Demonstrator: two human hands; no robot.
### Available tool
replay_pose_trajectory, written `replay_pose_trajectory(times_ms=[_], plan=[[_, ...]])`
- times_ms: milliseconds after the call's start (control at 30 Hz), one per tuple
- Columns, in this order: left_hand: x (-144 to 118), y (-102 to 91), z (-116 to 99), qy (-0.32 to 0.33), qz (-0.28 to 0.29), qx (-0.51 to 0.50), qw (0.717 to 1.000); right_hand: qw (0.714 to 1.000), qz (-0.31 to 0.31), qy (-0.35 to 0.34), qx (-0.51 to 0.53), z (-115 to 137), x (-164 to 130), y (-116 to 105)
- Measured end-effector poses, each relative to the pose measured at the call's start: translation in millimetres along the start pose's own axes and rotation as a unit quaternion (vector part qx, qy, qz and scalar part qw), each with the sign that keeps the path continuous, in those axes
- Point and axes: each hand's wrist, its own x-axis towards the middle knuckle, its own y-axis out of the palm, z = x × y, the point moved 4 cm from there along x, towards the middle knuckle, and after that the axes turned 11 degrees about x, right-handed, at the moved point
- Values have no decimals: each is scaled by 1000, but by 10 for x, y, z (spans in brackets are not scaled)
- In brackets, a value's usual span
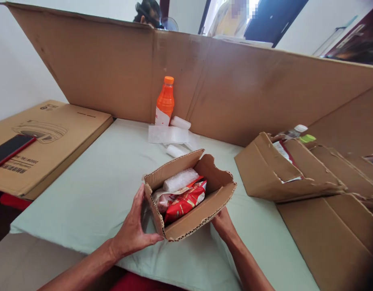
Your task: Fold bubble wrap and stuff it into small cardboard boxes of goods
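Observation:
An open-topped cardboard box (201, 208) is held tilted between my two hands above the pale green cloth. Inside lie a red snack packet (186, 203), a roll of bubble wrap (181, 180) and a pale packet partly covered by the red one. My left hand (135, 226) grips the box's left end, thumb at the near lower corner and fingers along the side. Under the right side, my right hand (223, 223) supports the box, its fingers mostly hidden beneath the cardboard.
Beyond the box stand an orange drink bottle (165, 103) and several bubble-wrap pieces (174, 135). More cardboard boxes (283, 173) with goods occupy the right. A flat carton (53, 137) bearing a phone (12, 149) lies left. A tall cardboard screen (114, 68) borders the back; people are behind it.

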Motion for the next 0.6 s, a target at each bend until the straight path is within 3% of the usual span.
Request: replay_pose_trajectory(times_ms=[200,300,433,600], plan=[[80,131,-84,20,-15,16,1000,999,-18,-32,-37,-105,117,-12],[129,14,-1,-12,-48,26,998,999,12,-44,-25,-79,342,213],[193,-408,260,-60,-134,30,989,992,91,-80,37,112,815,958],[279,-1256,622,-123,-278,31,952,956,237,-154,76,459,1390,2202]])
